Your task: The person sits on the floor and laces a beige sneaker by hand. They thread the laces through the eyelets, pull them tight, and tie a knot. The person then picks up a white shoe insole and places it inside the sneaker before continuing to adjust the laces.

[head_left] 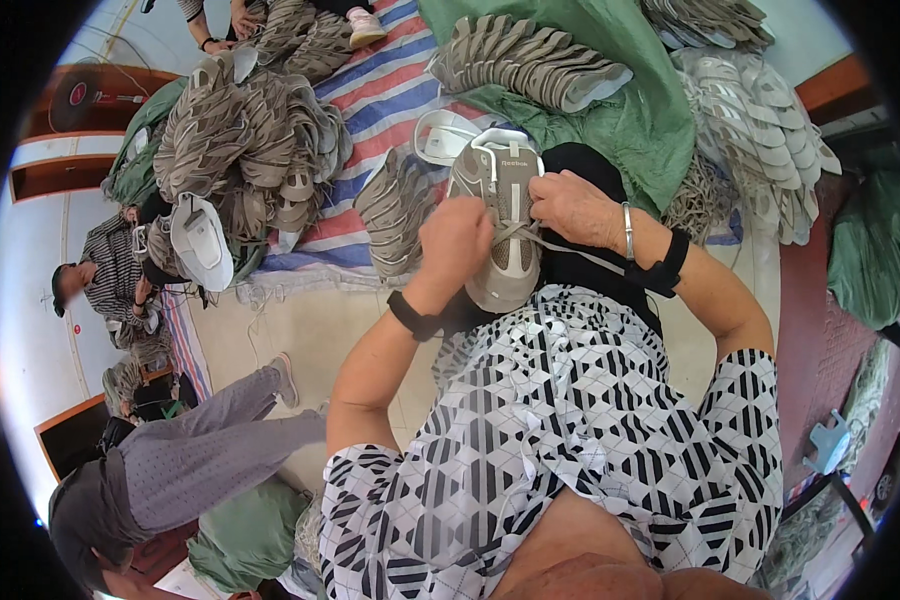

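On my lap, over dark cloth, lies a taupe and grey shoe upper (513,265) with a white-edged collar and tongue, its toe toward me. A pale shoelace (518,232) crosses its lower eyelets, and one length trails off to the right. My right hand (577,208) pinches the upper's right edge beside the eyelets; whether lace is between the fingertips is hidden. My left hand (456,238) is curled closed against the left edge, slightly blurred, and what its fingers grip is hidden. Just beyond it lies a white-lined upper (444,137).
Stacked uppers (398,215) stand left of my lap on a striped sheet (385,95); a larger heap (245,140) lies farther left. Another row (530,65) rests on green cloth (630,90). Loose laces (700,205) lie at right. Other people sit at left; a person in grey trousers (205,440) is near.
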The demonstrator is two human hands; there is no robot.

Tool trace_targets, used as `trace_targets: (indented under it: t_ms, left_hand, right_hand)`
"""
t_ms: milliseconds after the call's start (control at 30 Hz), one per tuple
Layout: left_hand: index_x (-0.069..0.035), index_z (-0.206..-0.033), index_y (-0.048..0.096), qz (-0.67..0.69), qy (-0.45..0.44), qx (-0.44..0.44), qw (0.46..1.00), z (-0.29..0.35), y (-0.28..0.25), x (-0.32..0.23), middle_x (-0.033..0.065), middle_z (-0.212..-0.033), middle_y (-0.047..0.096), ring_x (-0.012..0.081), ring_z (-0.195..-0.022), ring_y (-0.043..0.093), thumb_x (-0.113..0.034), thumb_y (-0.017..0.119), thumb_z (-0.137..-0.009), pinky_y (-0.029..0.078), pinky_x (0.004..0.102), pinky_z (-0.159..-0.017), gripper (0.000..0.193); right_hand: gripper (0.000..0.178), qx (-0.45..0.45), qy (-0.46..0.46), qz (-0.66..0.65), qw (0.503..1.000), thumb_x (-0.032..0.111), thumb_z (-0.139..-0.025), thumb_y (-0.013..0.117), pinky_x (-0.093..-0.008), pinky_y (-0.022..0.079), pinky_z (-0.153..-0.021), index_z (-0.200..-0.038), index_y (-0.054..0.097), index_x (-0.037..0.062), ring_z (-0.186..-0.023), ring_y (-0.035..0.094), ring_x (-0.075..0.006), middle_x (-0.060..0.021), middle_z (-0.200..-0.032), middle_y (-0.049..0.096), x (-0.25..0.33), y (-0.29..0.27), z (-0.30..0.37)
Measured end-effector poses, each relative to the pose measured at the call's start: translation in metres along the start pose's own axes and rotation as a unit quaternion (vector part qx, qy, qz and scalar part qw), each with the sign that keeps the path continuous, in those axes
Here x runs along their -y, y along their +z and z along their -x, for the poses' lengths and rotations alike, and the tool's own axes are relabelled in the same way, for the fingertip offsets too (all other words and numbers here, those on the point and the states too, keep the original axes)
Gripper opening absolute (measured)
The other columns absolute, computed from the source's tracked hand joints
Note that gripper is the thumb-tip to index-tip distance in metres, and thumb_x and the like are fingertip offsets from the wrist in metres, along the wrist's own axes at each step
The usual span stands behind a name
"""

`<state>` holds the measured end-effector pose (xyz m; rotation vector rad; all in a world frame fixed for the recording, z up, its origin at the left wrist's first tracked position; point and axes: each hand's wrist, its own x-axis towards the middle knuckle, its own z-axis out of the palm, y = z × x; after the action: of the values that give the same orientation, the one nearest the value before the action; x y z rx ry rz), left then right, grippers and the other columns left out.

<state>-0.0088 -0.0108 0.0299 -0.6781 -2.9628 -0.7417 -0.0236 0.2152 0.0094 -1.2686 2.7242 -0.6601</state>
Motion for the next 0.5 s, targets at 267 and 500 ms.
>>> trace_targets:
  t_ms: [267, 500]
  left_hand:
    - [-0.011, -0.078, 0.062, -0.147, 0.230, 0.037, 0.961, -0.038, -0.041, -0.003, 0.0094, -0.096, 0.058, 0.0285, -0.098, 0.054, -0.018, 0.059, -0.077, 0.044, 0.0432, -0.083, 0.008]
    - [-0.011, -0.091, 0.063, -0.249, 0.412, 0.268, 0.834, -0.073, -0.044, 0.011, 0.0037, -0.093, 0.058, 0.0248, -0.099, 0.054, -0.026, 0.072, -0.068, 0.048, 0.0398, -0.078, 0.029]
  right_hand:
    - [0.007, -0.037, -0.034, 0.044, 0.998, 0.018, -0.070, 0.066, -0.0378, 0.041, -0.069, -0.069, 0.063, 0.0116, -0.083, 0.054, -0.0238, -0.0053, -0.083, 0.052, 0.004, -0.001, 0.000]
    - [0.012, -0.033, -0.035, 0.044, 0.998, 0.021, -0.070, 0.070, -0.0373, 0.039, -0.068, -0.078, 0.063, 0.0153, -0.084, 0.054, -0.0227, -0.0032, -0.084, 0.052, 0.006, -0.006, -0.003]
